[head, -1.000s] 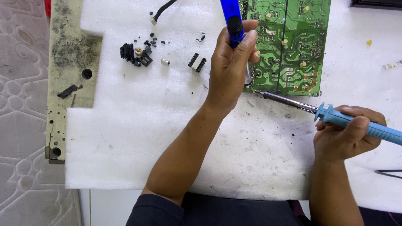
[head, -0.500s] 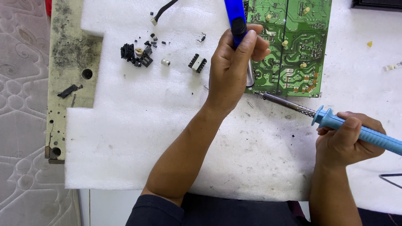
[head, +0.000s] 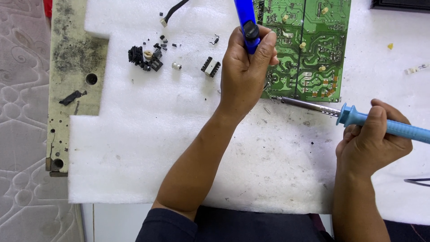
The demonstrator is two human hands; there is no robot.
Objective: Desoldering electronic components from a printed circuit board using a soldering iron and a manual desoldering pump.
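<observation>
The green circuit board (head: 309, 45) lies at the far side of the white foam sheet (head: 148, 148), solder side up, a little right of the middle. Its near left corner is partly hidden under the left hand (head: 244, 67). This hand is closed around a blue desoldering pump (head: 245, 20), which stands almost upright over the left edge of the board; the thumb rests on its dark button. The right hand (head: 371, 139), near and to the right, is wrapped around the light blue handle of a soldering iron (head: 358, 117). The metal shaft of the iron reaches left, and its tip is at the near edge of the board, just beside the left hand; I cannot tell if it really touches a joint.

To the left on the foam lie loose parts: a heap of small black components (head: 144, 57), a small black transformer (head: 210, 66), a little metal cylinder (head: 176, 66) and a bent clip (head: 215, 40). They look like parts already removed, so I judge that some of the work is done. Many solder joints are still on the board, so more seems to be left.

Farther left, a dirty beige plate (head: 74, 89) with holes lies half under the foam. A white connector with a black cable (head: 172, 10) is at the far edge.
</observation>
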